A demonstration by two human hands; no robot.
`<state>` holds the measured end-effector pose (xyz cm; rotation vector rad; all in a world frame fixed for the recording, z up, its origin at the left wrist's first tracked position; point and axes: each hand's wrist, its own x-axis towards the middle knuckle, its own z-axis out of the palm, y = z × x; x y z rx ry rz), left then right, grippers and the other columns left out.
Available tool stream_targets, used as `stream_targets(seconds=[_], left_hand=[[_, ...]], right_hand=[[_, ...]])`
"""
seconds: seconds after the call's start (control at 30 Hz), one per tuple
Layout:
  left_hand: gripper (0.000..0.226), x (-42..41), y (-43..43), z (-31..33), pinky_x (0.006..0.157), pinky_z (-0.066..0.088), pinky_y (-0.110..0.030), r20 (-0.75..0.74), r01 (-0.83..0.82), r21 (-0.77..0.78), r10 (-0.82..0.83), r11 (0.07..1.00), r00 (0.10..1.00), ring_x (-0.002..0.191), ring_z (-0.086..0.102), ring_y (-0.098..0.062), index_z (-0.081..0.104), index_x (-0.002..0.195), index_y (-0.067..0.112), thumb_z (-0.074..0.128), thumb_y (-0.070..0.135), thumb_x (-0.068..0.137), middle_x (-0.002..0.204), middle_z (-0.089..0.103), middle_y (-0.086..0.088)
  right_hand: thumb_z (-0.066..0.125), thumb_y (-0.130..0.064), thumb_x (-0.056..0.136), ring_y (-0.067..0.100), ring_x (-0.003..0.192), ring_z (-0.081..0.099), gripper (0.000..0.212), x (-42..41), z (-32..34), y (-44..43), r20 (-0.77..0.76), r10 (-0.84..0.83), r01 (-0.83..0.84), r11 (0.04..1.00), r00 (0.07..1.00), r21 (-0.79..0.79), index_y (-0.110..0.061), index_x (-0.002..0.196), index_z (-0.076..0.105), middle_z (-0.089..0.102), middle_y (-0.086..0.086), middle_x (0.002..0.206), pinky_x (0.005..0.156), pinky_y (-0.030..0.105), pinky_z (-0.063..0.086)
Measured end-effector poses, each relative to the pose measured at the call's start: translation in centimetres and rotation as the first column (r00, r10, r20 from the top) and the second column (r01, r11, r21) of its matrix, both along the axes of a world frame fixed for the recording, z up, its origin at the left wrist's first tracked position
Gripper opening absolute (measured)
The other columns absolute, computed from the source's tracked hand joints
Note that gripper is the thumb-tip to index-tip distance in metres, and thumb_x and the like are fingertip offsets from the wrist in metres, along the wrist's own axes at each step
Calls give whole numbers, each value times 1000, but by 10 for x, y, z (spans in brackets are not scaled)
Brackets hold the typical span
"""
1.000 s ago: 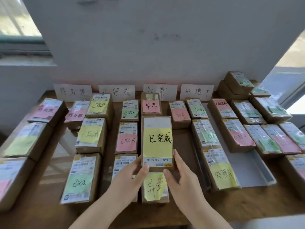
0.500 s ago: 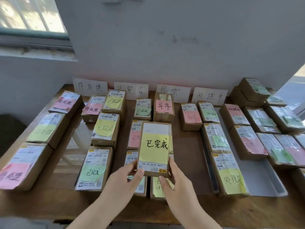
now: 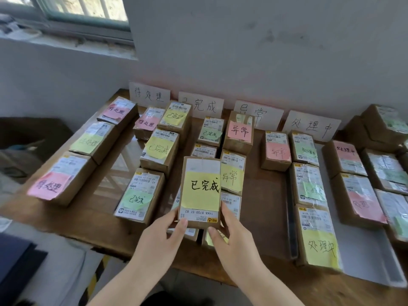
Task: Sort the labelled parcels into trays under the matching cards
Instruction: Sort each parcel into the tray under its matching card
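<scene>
1. The wooden table point(image 3: 260, 219) fills the view, rows of brown parcels across it, four white cards propped along the wall at its far edge.
2. At the table's right end lies a grey tray point(image 3: 375, 270), with parcels standing along its left side.
3. Card check: the 已完成 card point(image 3: 202, 104) is second from the left; the 异常 card point(image 3: 259, 114) stands just right of it.
4. In front of the 已完成 card, parcels with yellow and green 已完成 notes run toward the table's near edge.
5. The step in hand looks like carrying one parcel to its column; it is not yet set down.
6. That held parcel point(image 3: 201, 192) is lifted above the table's near-middle, tilted toward the camera. It is a flat brown carton, white shipping label, with a big yellow note reading 已完成 in bold black.
7. The left hand point(image 3: 161, 244) grips its lower left corner, thumb on the front face.
8. The right hand point(image 3: 234, 239) clasps the lower right edge, fingers wrapped behind.
9. Next call, as a judgement: swing it left into the column before the 已完成 card, find a free spot, lower it flat.
</scene>
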<state>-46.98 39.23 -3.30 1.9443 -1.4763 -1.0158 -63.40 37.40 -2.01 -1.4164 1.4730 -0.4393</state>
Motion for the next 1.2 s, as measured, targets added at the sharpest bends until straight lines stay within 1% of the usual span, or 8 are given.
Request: stream_targets(seconds=[0.1,0.23,0.37,0.57,0.67,0.83,1.0,1.2], left_hand=[[47,12,6,1,77,31,1,5,-70,-17,70,997,998,97,39,11,35,142,36,40,45,96,114,43,30],[48,42,11,-1,96,36,-18,11,-113,-20,113,993,993,110,41,2,31,144,36,38,42,97,131,48,19],[45,84,10,-2,76,34,-6,2,-126,-6,126,992,992,99,43,3,34,142,37,39,40,97,115,47,25],[41,146,1,-7,81,36,-12,39,-32,22,31,999,999,98,47,0,39,140,33,37,36,99,112,53,23],[43,165,-6,-14,84,36,-13,61,13,52,-16,999,998,98,46,1,36,143,32,36,38,100,125,57,15],[48,181,-17,-22,88,35,-10,42,159,100,-164,982,986,106,47,2,28,146,31,36,39,100,135,51,15],[60,188,-25,-27,99,37,-16,181,311,91,-323,946,929,126,43,-2,13,150,32,39,44,97,143,44,13],[75,191,-32,-27,106,31,-21,448,473,49,-442,880,777,133,34,-7,-5,151,23,35,53,96,151,31,10]], right_hand=[[51,-28,96,-3,126,35,65,14,1,3,-27,37,-37,999,999,-15,-31,150,16,36,-20,145,104,15,28],[50,-30,97,-3,130,34,64,45,0,4,-61,96,-98,994,994,-39,-33,150,15,37,-22,144,100,11,28],[49,-31,97,-6,130,28,62,87,-3,3,-54,97,-99,994,994,-44,-33,150,16,32,-23,146,103,10,24],[47,-34,98,-5,132,23,63,147,-13,6,-139,88,-96,994,986,-48,-29,151,13,27,-18,151,109,15,17],[45,-36,98,2,140,21,66,168,-20,8,-182,60,-70,997,981,-44,-27,151,8,23,-15,154,111,17,16],[44,-34,98,2,138,24,63,184,-30,8,-185,-49,46,999,982,-17,-28,151,10,27,-15,152,109,17,17],[41,-37,99,3,139,25,64,190,-36,11,-317,-71,41,994,946,-100,-29,151,4,21,-15,155,108,15,22],[37,-40,99,5,140,25,67,195,-41,9,-526,-37,-100,968,850,-229,-25,151,-3,5,-9,159,107,18,31]])
